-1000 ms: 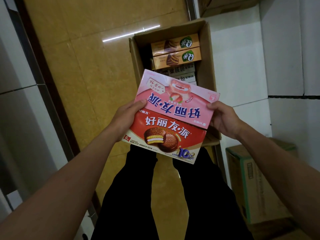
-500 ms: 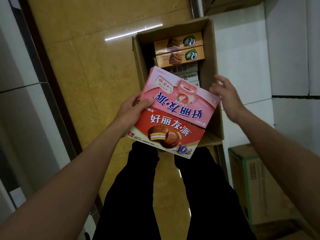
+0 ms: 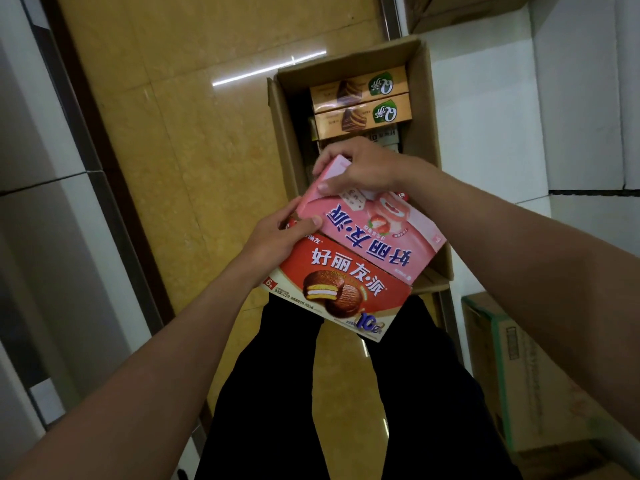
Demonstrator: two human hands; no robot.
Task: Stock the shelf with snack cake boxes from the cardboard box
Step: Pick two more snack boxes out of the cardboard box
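A pink snack cake box (image 3: 381, 244) lies on top of a red snack cake box (image 3: 346, 292), both held above the open cardboard box (image 3: 429, 109) on the floor. My left hand (image 3: 277, 237) grips the stack at its left edge, thumb on the pink box. My right hand (image 3: 360, 168) is closed over the pink box's far top corner. Inside the cardboard box lie two golden snack cake boxes (image 3: 363, 102), with more boxes partly hidden beneath my hands.
A yellow tiled floor (image 3: 173, 133) stretches to the left. White shelf panels (image 3: 502, 116) stand to the right. A second closed carton (image 3: 519, 368) sits at the lower right. My dark trouser legs (image 3: 294, 393) are below the stack.
My right hand let go of the stack's right edge, swung up over the cardboard box, and now grips the pink box's far corner. The stack tilted slightly.
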